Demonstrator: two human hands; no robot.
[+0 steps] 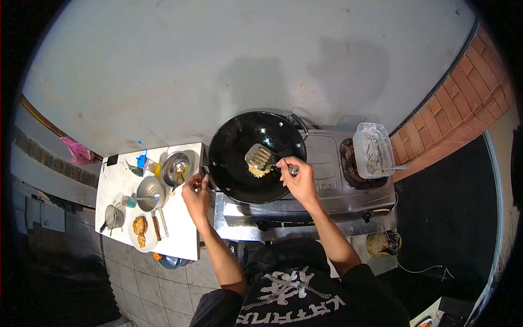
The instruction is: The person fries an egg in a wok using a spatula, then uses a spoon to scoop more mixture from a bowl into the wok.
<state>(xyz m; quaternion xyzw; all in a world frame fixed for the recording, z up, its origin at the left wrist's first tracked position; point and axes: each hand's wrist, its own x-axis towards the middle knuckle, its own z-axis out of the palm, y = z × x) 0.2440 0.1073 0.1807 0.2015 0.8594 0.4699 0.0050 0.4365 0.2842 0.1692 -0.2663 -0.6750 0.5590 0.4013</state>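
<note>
A black wok point(231, 177) sits on the left side of the gas stove. My right hand point(297, 177) is closed round the handle of a slotted spatula point(260, 156), whose head is inside the wok. Beneath the spatula head lies a small yellowish piece of frying food point(258, 172), partly covered by it. At the wok's left side, my left hand point(196, 195) has its fingers closed at the loop handle point(204, 170).
A clear plastic tub point(372, 144) with a spoon stands over the right burner of the stove point(321, 147). On the white table point(182, 234) are metal bowls point(175, 163), a plate point(134, 235) with browned fried pieces, a strainer point(114, 217) and a blue-capped bottle point(151, 166).
</note>
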